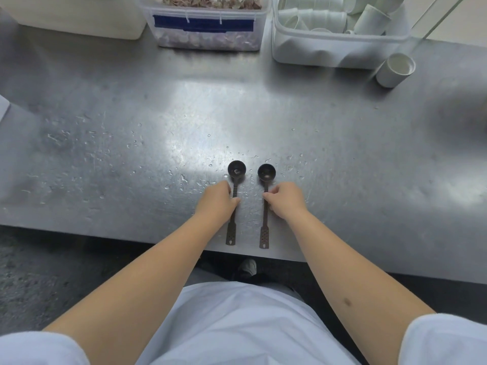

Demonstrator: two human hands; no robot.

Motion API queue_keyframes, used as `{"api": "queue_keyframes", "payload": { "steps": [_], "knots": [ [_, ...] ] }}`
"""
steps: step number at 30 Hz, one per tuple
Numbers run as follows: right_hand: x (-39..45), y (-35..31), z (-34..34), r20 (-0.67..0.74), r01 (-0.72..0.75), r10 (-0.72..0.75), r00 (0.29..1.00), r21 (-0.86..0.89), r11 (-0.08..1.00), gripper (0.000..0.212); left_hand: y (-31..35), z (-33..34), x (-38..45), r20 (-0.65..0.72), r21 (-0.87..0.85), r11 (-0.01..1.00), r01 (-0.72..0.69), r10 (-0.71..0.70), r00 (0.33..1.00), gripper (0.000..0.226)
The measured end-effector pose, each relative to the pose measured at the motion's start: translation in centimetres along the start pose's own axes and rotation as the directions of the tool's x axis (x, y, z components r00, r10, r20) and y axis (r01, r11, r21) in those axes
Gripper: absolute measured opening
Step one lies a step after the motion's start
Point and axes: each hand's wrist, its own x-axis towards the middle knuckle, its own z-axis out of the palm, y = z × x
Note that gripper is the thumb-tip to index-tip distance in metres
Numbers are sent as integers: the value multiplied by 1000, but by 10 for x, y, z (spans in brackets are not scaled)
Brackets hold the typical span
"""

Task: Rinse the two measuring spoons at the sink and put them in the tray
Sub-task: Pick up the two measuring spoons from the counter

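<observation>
- On the wet steel bench [105, 159], near its front edge: two measuring spoons, parallel (bowls away from the person).
- Left hand [216, 200]: fingers pinching left spoon [235, 180] handle.
- Right hand [286, 200]: fingers pinching right spoon [266, 177] handle.

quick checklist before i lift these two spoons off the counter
1. Left hand pinching the left spoon handle: ok.
2. Right hand pinching the right spoon handle: ok.
3. Spoons apart, side by side, not tangled: ok.
4. Bowls still soiled, so rinsing is needed: ok, residue shows in both.
5. Counter dry: not ok, droplets around the spoons.
6. Sink and tray located: cannot tell, neither is in view.
</observation>
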Motion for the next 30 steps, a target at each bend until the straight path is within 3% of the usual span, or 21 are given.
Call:
{"api": "queue_keyframes", "payload": {
  "steps": [5, 9, 14, 17, 24, 30],
  "knots": [
    [9, -1, -3, 76, -37, 32, 997, 68, 997, 28, 1, -3, 9, 20, -5, 999, 36, -36, 999, 19],
    [6, 3, -10, 181, -151, 97, 979, 312, 938, 16, -4, -10, 16, 88, -70, 995, 72, -66, 994, 27],
    [-7, 2, -22, 293, -222, 89, 952, 458, 861, 6, -16, -20, 13, 206, -384, 904, 188, -114, 972, 13],
    [-16, -6, -25, 322, -197, 40, 946, 474, 858, 6, -24, -30, -2, 248, -475, 847, 240, -133, 960, 12],
    [-45, -52, -6, 374, -51, -139, 917, 455, 889, 11, -56, -75, -64, 186, -619, 755, 215, -125, 975, 15],
    [-90, -120, 34, 463, 109, -286, 839, 373, 921, 23, -111, -121, -136, 89, -712, 667, 218, -223, 971, 9]
  ]
}}
